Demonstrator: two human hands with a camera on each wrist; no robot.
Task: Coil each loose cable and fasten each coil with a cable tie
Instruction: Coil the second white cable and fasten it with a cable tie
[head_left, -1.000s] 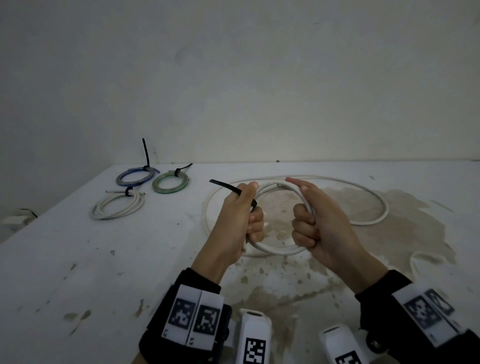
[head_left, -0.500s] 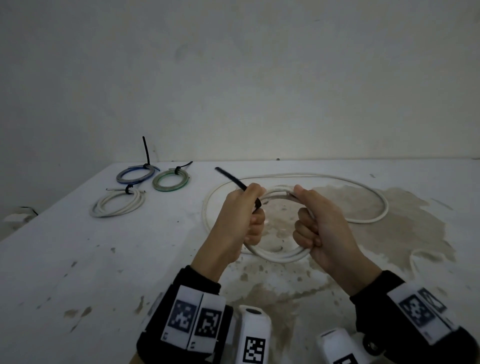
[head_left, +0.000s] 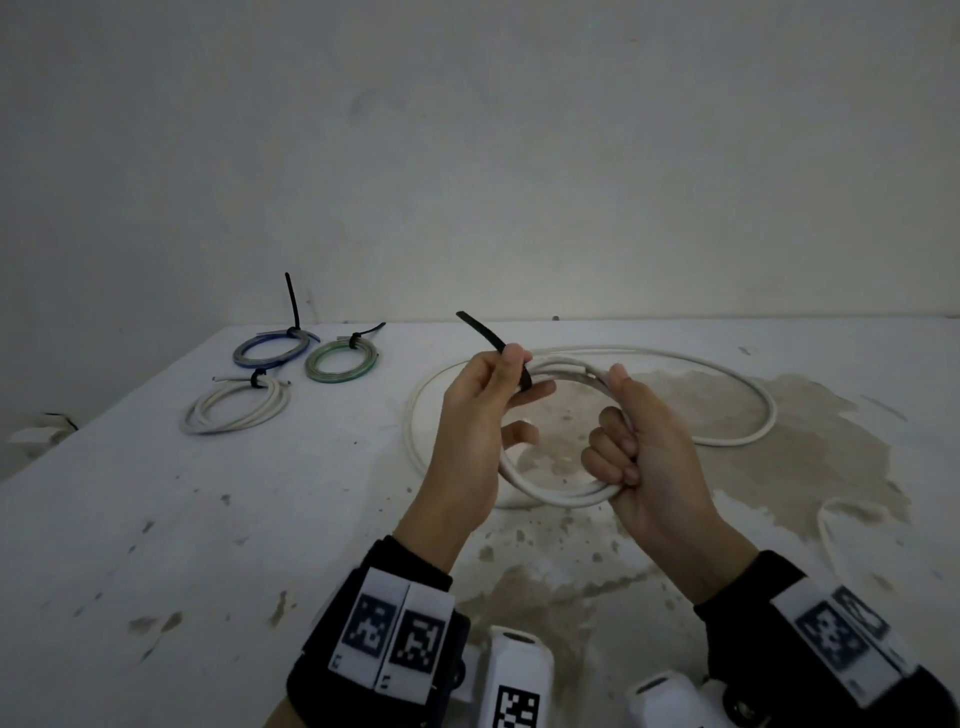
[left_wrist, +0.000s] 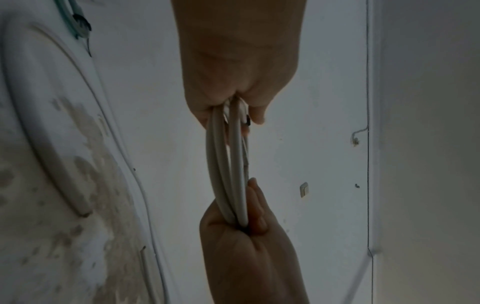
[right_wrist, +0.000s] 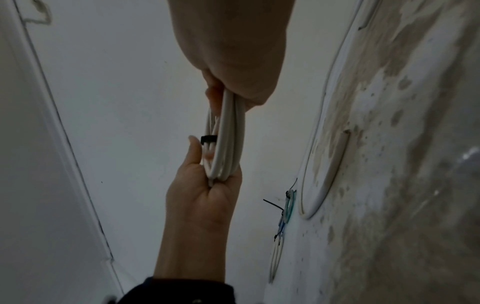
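I hold a white cable coil upright above the table with both hands. My left hand grips the coil's left side and pinches a black cable tie wrapped round the strands at the top; its tail sticks up to the left. My right hand is curled round the coil's right side. The tie's band shows round the strands beside my left thumb. A long loose white cable lies in a wide loop on the table behind the hands.
Three tied coils lie at the table's back left: blue, green and white. A brown stain covers the table's right part. Another white cable end lies at the right. A plain wall stands behind.
The tie's tail has swung from pointing left to pointing up and left. My left index finger has straightened under the coil. Both hands have risen slightly with the coil.
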